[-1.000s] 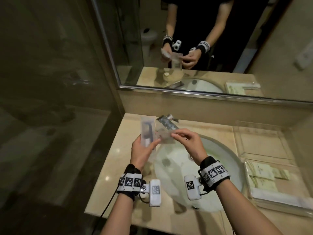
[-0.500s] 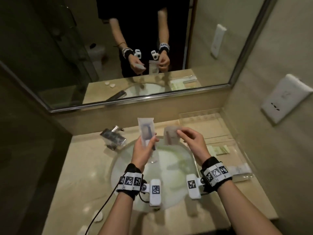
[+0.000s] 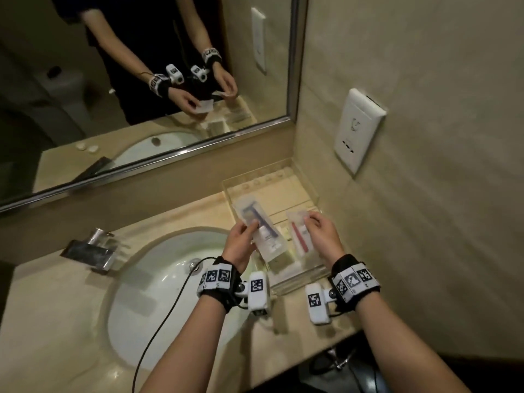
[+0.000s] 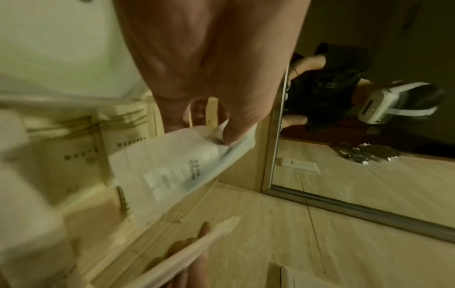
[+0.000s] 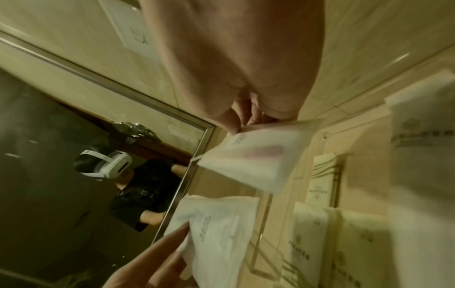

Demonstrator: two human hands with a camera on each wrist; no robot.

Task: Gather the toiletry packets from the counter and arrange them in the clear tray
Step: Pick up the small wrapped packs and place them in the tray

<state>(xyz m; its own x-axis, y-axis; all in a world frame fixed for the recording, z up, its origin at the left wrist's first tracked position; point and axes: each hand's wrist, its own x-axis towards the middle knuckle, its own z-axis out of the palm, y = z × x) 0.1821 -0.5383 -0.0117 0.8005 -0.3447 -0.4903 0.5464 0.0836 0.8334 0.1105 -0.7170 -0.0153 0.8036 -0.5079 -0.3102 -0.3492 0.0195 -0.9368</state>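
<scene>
Here, left hand (image 3: pixel 237 245) pinches the razor packet (image 3: pixel 259 224); right hand (image 3: pixel 323 233) pinches the red-brush packet (image 3: pixel 298 233), both held just above the clear tray (image 3: pixel 300 275) beneath the hands. Packets look light, floppy, slick; an edge pinch probably suits them.

Dim, warm yellowish light throughout; wide-angle bending at frame edges; both wrist views motion-blurred, grainy, with foreground skin out of focus.

Left packet (image 3: pixel 259 228): translucent white, blue razor inside. Right packet (image 3: pixel 300 233): translucent white, red item inside. Tray (image 3: pixel 300 275) clear, counter (image 3: pixel 65 302) beige marble, basin (image 3: pixel 158 285) white, wristbands (image 3: pixel 217 277) black-and-white checker tags.
</scene>
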